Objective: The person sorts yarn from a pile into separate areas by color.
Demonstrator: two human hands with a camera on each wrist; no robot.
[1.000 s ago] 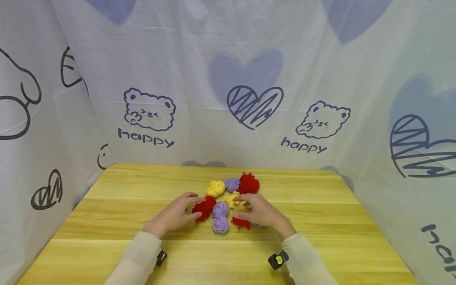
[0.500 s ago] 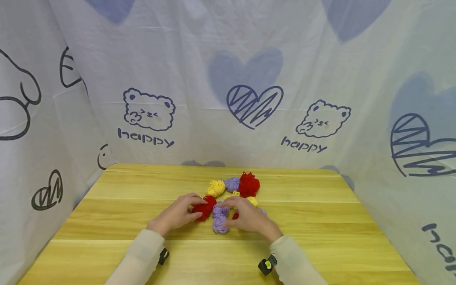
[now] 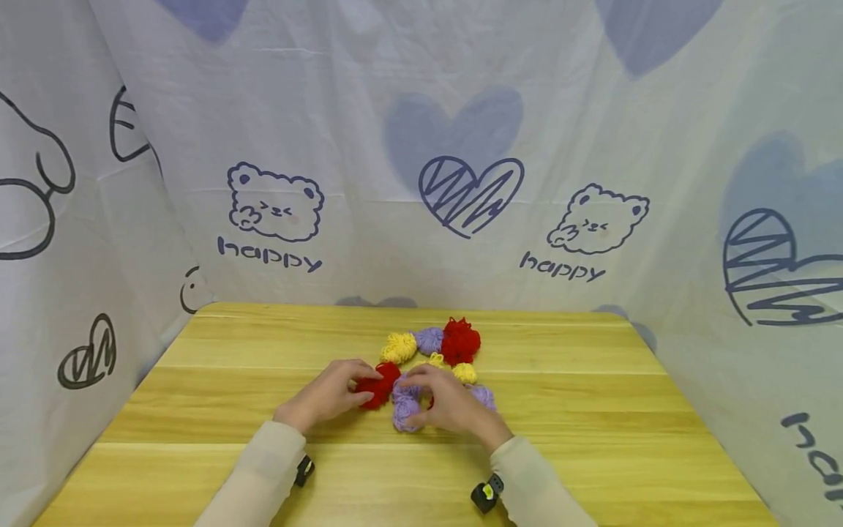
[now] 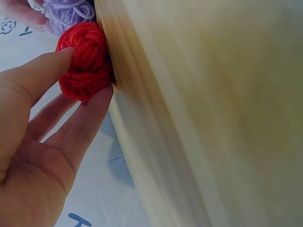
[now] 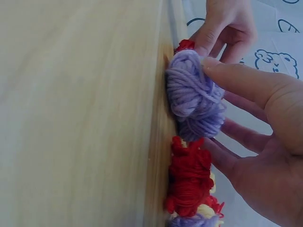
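My left hand (image 3: 326, 395) holds a small red ball of yarn (image 3: 380, 388) on the wooden table. The left wrist view has its thumb on one side of the red yarn (image 4: 85, 59) and fingers on the other. Just to the right, my right hand (image 3: 454, 401) grips a lilac yarn skein (image 3: 405, 413) pinched in at its middle. In the right wrist view the thumb presses the near end of the lilac skein (image 5: 191, 92), fingers behind it. Another red yarn bundle (image 5: 189, 179) lies close beside it, mostly hidden under my right hand in the head view.
Behind the hands sit a yellow yarn ball (image 3: 398, 348), a lilac one (image 3: 429, 341) and a large red one (image 3: 461, 342). A small yellow ball (image 3: 465, 373) and a lilac ball (image 3: 484, 397) lie right of my right hand. A printed cloth (image 3: 369, 256) hangs behind the table (image 3: 263, 344).
My right hand has moved left from the red bundle and yellow yarn onto the lilac skein, uncovering the small yellow and lilac balls. My left hand stays at the red ball.
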